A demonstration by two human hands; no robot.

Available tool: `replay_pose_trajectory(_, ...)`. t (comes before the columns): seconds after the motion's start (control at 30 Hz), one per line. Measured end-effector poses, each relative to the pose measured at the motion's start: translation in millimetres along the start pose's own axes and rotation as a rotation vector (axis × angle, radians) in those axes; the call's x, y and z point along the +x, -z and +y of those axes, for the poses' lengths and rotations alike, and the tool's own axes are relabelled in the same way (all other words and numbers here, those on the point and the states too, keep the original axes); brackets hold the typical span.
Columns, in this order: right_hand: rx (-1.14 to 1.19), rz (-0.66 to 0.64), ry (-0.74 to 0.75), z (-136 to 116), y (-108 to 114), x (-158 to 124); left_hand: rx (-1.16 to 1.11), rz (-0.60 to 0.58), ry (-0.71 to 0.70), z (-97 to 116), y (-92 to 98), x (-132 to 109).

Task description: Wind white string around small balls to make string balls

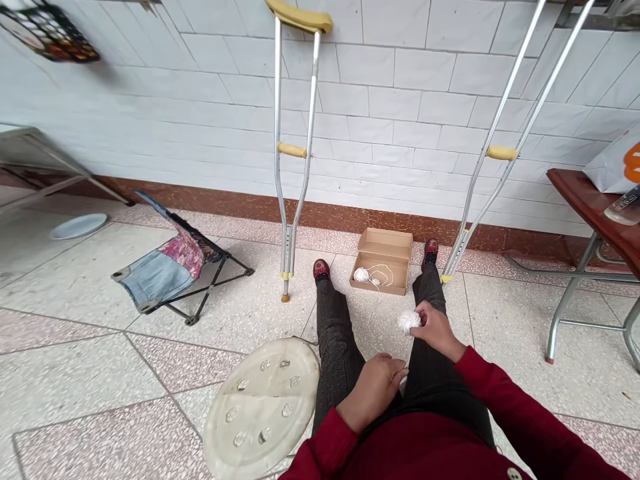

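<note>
Between the fingers of my right hand (437, 330) is a small ball of white yarn (409, 322), held over my right thigh. My left hand (375, 387) is closed in front of my lap, its fingertips pinched near a thin pale strand; the pinch itself is too small to make out well. An open cardboard box (383, 288) sits on the floor between my feet. Inside it lie another white yarn ball (361, 275) and a loose loop of yarn.
Two crutches lean on the tiled wall, a left crutch (287, 233) and a right crutch (487, 160). A folding stool (160, 273) stands at left, a round beige stool (263, 413) beside my left leg. A brown table (595, 200) at right bears a bag (613, 163).
</note>
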State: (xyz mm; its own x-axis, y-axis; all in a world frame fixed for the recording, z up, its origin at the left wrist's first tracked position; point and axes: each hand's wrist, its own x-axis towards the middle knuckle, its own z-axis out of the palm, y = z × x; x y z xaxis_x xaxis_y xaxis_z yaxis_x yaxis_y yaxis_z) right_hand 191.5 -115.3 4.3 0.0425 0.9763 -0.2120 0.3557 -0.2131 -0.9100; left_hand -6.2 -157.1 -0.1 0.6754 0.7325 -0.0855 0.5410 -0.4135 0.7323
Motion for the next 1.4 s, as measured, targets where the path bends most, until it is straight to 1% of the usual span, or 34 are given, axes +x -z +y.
replay_pose_trajectory(0.03, -0.058, -0.033, 0.025, 8, -6, -1, 0.069, 0.040, -0.030, 1, 10.1, 0)
replay_pose_trajectory(0.07, -0.060, -0.106, 0.037, 15, -13, -4, 0.117, 0.082, -0.052, 0, 21.1, 1)
replay_pose_trajectory(0.13, 0.087, -0.323, 0.022, 22, -22, -19, 0.122, 0.144, -0.068, -6, 41.5, 4)
replay_pose_trajectory(0.2, 0.333, -0.530, -0.040, 17, -25, -36, -0.014, 0.140, -0.048, -15, 53.0, 8)
replay_pose_trajectory(0.23, 0.462, -0.591, -0.080, 11, -23, -41, -0.118, 0.122, -0.023, -19, 53.7, 10)
replay_pose_trajectory(0.27, 0.585, -0.609, -0.116, 4, -18, -44, -0.230, 0.101, 0.007, -22, 50.8, 12)
replay_pose_trajectory(0.3, 0.691, -0.583, -0.140, -4, -12, -43, -0.336, 0.078, 0.036, -24, 44.9, 13)
replay_pose_trajectory(0.33, 0.768, -0.521, -0.150, -11, -4, -39, -0.422, 0.058, 0.062, -24, 36.8, 13)
replay_pose_trajectory(0.4, 0.789, -0.328, -0.127, -20, 12, -22, -0.514, 0.007, 0.094, -20, 18.5, 11)
replay_pose_trajectory(0.43, 0.721, -0.217, -0.099, -21, 19, -11, -0.523, -0.027, 0.102, -16, 10.7, 9)
replay_pose_trajectory(0.5, 0.470, 0.006, -0.028, -14, 26, 8, -0.486, -0.086, 0.105, -6, 3.2, 4)
replay_pose_trajectory(0.53, 0.333, 0.066, 0.004, -7, 25, 13, -0.446, -0.090, 0.099, -2, 4.3, 2)
replay_pose_trajectory(0.57, 0.218, 0.078, 0.029, 1, 22, 14, -0.396, -0.066, 0.088, 2, 8.6, 1)
replay_pose_trajectory(0.6, 0.143, 0.029, 0.043, 9, 17, 11, -0.341, -0.016, 0.074, 5, 15.3, 1)
replay_pose_trajectory(0.63, 0.119, -0.082, 0.038, 17, 10, 4, -0.287, 0.045, 0.057, 6, 23.6, 2)
replay_pose_trajectory(0.7, 0.211, -0.390, -0.018, 24, -1, -17, -0.211, 0.143, 0.026, 4, 39.6, 6)
replay_pose_trajectory(0.73, 0.297, -0.529, -0.053, 23, -5, -28, -0.203, 0.158, 0.014, 2, 45.0, 9)
replay_pose_trajectory(0.77, 0.390, -0.623, -0.082, 20, -6, -37, -0.221, 0.148, 0.010, -1, 47.5, 12)
replay_pose_trajectory(0.8, 0.477, -0.660, -0.098, 13, -5, -43, -0.262, 0.128, 0.016, -4, 46.8, 15)
replay_pose_trajectory(0.83, 0.553, -0.642, -0.101, 5, -2, -46, -0.317, 0.110, 0.030, -6, 42.8, 17)
replay_pose_trajectory(0.87, 0.618, -0.580, -0.095, -4, 3, -45, -0.375, 0.099, 0.048, -6, 36.1, 19)
replay_pose_trajectory(0.93, 0.685, -0.398, -0.076, -17, 15, -32, -0.455, 0.073, 0.085, -4, 18.6, 18)
replay_pose_trajectory(0.97, 0.667, -0.298, -0.064, -21, 21, -22, -0.466, 0.050, 0.094, -1, 10.0, 17)
replay_pose_trajectory(1.03, 0.524, -0.111, -0.037, -18, 26, -3, -0.445, -0.019, 0.092, 6, -1.5, 12)
replay_pose_trajectory(1.07, 0.427, -0.068, -0.032, -12, 26, 3, -0.419, -0.044, 0.080, 10, -3.0, 10)
replay_pose_trajectory(1.1, 0.342, -0.079, -0.041, -5, 23, 6, -0.382, -0.047, 0.064, 13, -1.2, 8)
replay_pose_trajectory(1.13, 0.282, -0.132, -0.060, 3, 19, 4, -0.339, -0.019, 0.047, 15, 3.4, 7)
replay_pose_trajectory(1.17, 0.245, -0.229, -0.090, 11, 15, -1, -0.293, 0.033, 0.034, 15, 10.2, 7)
replay_pose_trajectory(1.23, 0.251, -0.431, -0.151, 22, 5, -21, -0.224, 0.154, 0.022, 12, 26.0, 8)
replay_pose_trajectory(1.27, 0.299, -0.533, -0.185, 23, 3, -32, -0.215, 0.195, 0.022, 8, 32.5, 9)
replay_pose_trajectory(1.3, 0.370, -0.593, -0.206, 22, 1, -41, -0.223, 0.214, 0.023, 5, 36.6, 11)
replay_pose_trajectory(1.33, 0.458, -0.625, -0.221, 19, 2, -48, -0.247, 0.212, 0.025, 1, 37.6, 13)
replay_pose_trajectory(1.37, 0.555, -0.620, -0.226, 14, 5, -52, -0.278, 0.197, 0.030, -1, 35.3, 14)
replay_pose_trajectory(1.4, 0.644, -0.569, -0.218, 9, 8, -51, -0.311, 0.176, 0.037, -2, 30.1, 15)
